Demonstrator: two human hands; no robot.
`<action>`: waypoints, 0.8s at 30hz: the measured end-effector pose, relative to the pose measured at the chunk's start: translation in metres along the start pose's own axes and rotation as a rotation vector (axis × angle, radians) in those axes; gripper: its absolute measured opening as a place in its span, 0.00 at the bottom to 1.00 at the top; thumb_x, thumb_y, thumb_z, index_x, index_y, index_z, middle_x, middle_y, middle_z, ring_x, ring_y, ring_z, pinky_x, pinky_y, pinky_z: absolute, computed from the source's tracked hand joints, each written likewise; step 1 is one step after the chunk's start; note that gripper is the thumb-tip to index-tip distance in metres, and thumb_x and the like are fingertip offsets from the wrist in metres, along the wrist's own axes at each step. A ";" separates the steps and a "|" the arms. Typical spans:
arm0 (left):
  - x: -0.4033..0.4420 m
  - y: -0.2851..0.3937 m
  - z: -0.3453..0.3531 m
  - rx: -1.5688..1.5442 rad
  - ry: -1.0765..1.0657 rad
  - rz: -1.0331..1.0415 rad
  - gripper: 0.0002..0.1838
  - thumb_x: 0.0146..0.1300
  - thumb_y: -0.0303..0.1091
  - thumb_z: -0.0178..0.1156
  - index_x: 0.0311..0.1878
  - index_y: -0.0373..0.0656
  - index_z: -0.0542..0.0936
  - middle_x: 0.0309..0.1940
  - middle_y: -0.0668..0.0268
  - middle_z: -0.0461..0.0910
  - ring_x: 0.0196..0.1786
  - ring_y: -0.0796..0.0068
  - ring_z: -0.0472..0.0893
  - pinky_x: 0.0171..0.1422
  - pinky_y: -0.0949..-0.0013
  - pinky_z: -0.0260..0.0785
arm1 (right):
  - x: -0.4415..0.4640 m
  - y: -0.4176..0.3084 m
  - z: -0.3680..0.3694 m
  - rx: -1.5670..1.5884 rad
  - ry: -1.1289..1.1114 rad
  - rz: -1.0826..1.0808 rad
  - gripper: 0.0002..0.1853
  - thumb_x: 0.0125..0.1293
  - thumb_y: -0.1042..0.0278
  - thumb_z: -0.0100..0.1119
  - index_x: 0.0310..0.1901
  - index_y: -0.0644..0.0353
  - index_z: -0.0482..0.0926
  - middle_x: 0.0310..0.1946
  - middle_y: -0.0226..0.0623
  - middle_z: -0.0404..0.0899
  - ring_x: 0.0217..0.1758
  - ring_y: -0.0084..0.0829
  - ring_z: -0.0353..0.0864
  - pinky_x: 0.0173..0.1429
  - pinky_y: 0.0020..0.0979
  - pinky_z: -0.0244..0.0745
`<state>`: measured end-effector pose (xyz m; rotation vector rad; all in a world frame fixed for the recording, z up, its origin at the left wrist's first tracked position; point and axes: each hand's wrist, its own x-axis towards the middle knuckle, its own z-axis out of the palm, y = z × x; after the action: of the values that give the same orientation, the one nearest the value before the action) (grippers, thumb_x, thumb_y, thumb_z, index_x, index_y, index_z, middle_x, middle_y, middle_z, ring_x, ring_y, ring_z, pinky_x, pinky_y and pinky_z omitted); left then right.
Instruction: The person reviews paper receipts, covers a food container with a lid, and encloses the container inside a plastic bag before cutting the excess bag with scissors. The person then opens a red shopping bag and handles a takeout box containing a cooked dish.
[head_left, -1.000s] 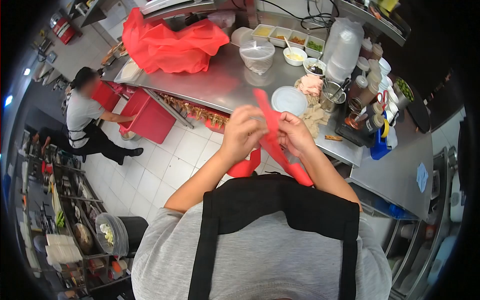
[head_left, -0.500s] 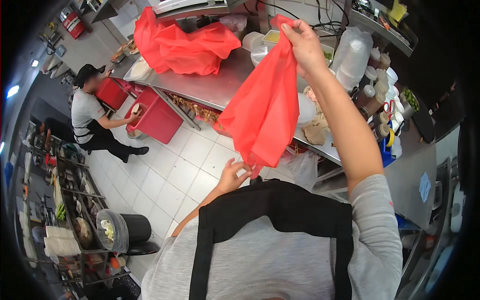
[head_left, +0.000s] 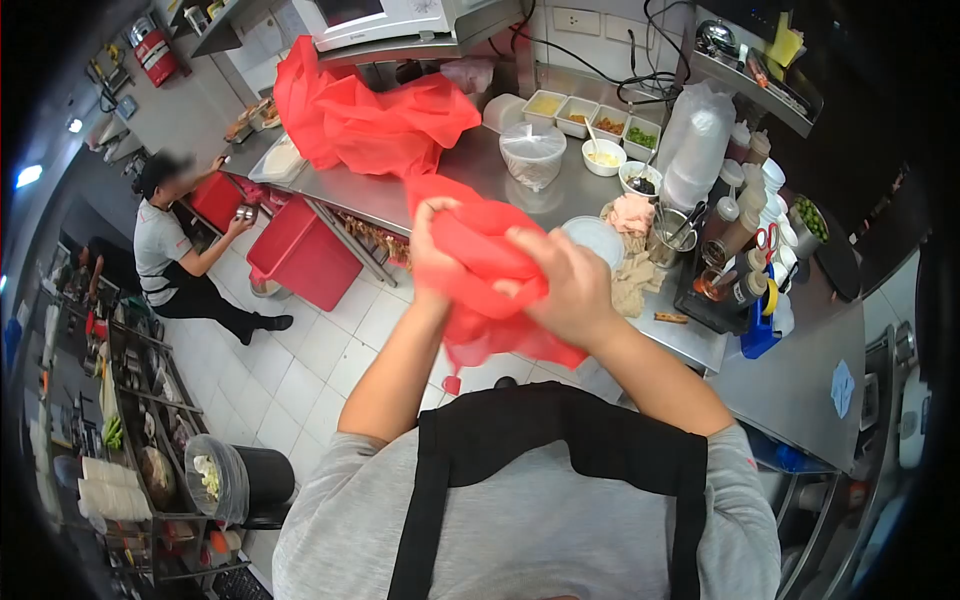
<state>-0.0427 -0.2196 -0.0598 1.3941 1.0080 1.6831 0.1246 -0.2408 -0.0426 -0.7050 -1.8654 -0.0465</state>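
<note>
A red cloth-like bag (head_left: 490, 250) is bunched between my two hands in front of my chest, its lower part hanging down over the floor. My left hand (head_left: 437, 250) grips its left side with the fingers curled over the edge. On its right side, my right hand (head_left: 570, 285) holds the material, a little blurred by motion. Behind, on the steel counter (head_left: 375, 195), lies a larger heap of red material (head_left: 375, 115). To the right of the heap stands a plastic-wrapped tub (head_left: 532, 157).
Small food containers (head_left: 575, 115), a white lid (head_left: 592, 240), cloths (head_left: 635, 280) and bottles (head_left: 725, 215) stand on the counter. At the left, a co-worker (head_left: 165, 235) leans by a red bin (head_left: 305, 250), holding a metal container. A black waste bin (head_left: 265, 475) is at lower left.
The red bag, stretched from my raised right hand half a second ago, is now bunched between both hands. My left hand has moved up. The co-worker has lifted a container away from the bin.
</note>
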 end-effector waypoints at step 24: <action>-0.033 -0.007 -0.057 -0.073 -0.458 -0.368 0.28 0.54 0.22 0.62 0.58 0.41 0.64 0.54 0.64 0.73 0.56 0.71 0.74 0.62 0.69 0.64 | -0.038 0.145 -0.062 0.202 -0.053 0.868 0.11 0.59 0.75 0.56 0.44 0.55 0.77 0.46 0.40 0.79 0.47 0.35 0.81 0.48 0.32 0.77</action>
<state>-0.0933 -0.2527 -0.0866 1.3629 0.8621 1.0597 0.2566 -0.1600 -0.0921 -1.3141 -1.4459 0.7103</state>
